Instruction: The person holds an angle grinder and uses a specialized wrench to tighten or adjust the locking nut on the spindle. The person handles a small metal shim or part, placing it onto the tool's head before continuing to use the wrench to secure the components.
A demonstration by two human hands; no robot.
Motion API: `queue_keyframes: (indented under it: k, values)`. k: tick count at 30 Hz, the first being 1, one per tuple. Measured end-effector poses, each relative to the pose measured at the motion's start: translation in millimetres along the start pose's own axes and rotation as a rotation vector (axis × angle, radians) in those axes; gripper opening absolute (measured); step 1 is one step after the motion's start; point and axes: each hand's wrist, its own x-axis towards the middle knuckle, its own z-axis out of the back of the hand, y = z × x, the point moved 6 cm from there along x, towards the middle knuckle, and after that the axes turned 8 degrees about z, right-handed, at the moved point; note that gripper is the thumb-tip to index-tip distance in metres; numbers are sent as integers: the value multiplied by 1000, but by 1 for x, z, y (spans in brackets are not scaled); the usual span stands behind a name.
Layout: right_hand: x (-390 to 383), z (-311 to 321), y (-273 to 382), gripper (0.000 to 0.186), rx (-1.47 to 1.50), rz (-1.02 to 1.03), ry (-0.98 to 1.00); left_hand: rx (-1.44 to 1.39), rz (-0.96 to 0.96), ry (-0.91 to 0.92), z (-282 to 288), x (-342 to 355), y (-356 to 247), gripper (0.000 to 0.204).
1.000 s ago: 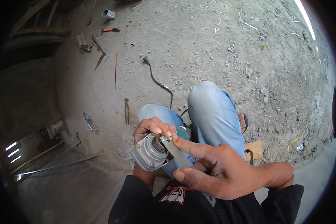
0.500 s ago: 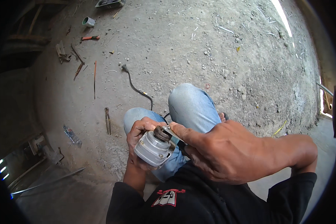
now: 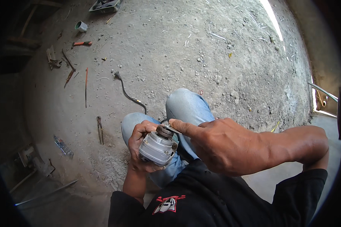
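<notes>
My left hand (image 3: 137, 142) is wrapped around the silver gear head of an angle grinder (image 3: 156, 150), held above my lap. A thick, rusty brown round piece (image 3: 165, 131) stands on the head's upper end. My right hand (image 3: 219, 145) grips a thin flat metal tool (image 3: 173, 129), its index finger stretched along it and the thumb side turned down out of sight. The tool's front end lies at the top of the brown piece. Most of the tool and the rest of the grinder's body are hidden by my hands and legs.
A black cord with a plug (image 3: 129, 96) runs over the dusty floor from my knees. To the left lie pincers (image 3: 100, 130), a thin orange rod (image 3: 86, 87), an orange-handled hammer (image 3: 82, 43), a cup (image 3: 80, 26) and a clear plastic bottle (image 3: 63, 146). A tray (image 3: 105, 6) stands far off.
The whole view has shifted, so floor things sit further left and lower. My right hand and the flat tool have moved slightly up and left against the brown piece. Both grips stay the same.
</notes>
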Motion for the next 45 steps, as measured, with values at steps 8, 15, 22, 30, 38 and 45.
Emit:
queue_keyframes:
  k: [8, 15, 22, 30, 38, 45]
  values:
    - [14, -23, -13, 35, 80, 47, -176, 71, -157, -26, 4, 1, -7, 86]
    - [19, -41, -20, 29, 28, 171, -318, 69, -304, 21, 6, 1, -9, 86]
    - [29, -61, -30, 39, 77, 282, -422, 108, -297, -46, 11, -8, -9, 86]
    - [32, -67, -33, 40, 181, 361, -479, 215, -309, -78, 9, -15, -15, 88]
    - [34, -65, -40, 44, 182, 359, -455, 134, -375, -185, 4, -25, -14, 90]
    - [35, -69, -40, 43, 165, 347, -455, 116, -392, -79, 5, -21, -11, 89]
